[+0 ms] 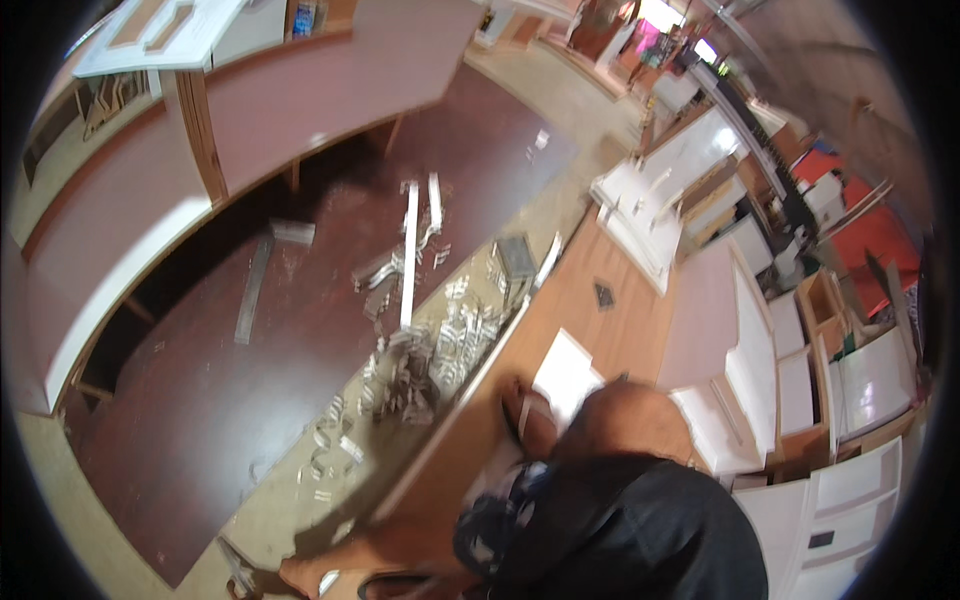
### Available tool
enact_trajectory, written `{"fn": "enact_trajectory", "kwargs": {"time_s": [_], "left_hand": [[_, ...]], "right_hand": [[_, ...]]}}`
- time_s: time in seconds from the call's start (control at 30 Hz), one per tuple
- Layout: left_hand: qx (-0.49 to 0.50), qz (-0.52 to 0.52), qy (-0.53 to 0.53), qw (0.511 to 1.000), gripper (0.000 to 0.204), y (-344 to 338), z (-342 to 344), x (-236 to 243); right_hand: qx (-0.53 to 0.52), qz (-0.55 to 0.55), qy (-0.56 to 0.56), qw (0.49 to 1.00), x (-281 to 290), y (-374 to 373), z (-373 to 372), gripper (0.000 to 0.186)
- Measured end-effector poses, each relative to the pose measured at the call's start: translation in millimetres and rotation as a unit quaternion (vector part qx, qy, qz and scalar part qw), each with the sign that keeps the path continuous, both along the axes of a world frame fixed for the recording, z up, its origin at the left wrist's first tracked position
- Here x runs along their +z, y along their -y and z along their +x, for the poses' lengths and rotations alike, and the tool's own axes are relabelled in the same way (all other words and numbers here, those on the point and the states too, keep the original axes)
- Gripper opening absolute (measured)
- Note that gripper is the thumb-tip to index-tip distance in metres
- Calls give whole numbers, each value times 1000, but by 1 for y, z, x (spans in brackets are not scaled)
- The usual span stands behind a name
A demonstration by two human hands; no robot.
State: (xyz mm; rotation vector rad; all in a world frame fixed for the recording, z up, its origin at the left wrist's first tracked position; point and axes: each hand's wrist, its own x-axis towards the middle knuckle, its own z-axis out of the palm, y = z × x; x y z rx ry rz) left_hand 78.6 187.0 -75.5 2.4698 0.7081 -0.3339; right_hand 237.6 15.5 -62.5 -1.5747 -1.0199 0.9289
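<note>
My left hand (pixel 297 574) is low at the left, at the end of a bare forearm (pixel 390 545) that crosses the near end of a wood-coloured board (pixel 610 255). Motion blur hides its fingers. A thin dark object (pixel 236 565), perhaps a hand tool, is right beside it; whether the hand holds it, I cannot tell. My right hand does not show. A bent leg in black cloth (pixel 630 530) rises at the lower middle, with a foot (pixel 530 415) on the board. Close to that foot lies a white sheet (pixel 566 375), and farther along sits a small dark diamond-shaped piece (pixel 603 294).
White and wood cut strips (pixel 408 250) and curled shavings (pixel 460 340) litter the floor left of the board. A dark red panel (pixel 300 370) covers much of the floor. Curved pink-and-white furniture (pixel 320 90) stands at the far left; white cabinets (pixel 860 500) line the right.
</note>
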Motion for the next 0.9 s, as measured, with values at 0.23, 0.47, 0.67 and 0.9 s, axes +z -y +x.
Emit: {"fn": "enact_trajectory", "kwargs": {"time_s": [0.23,0.47,0.67,0.9], "left_hand": [[51,42,12,998,29,-21,-14,-3],[-97,41,68,992,32,86,35,62],[-306,-56,50,949,30,241,70,91],[-244,-54,-14,968,34,279,63,93]], "right_hand": [[-55,-1,62,997,48,-72,-21,26],[-228,-79,98,966,-13,56,44,19],[-339,-197,177,903,-41,272,181,33],[-516,-330,409,677,10,612,334,16]]}}
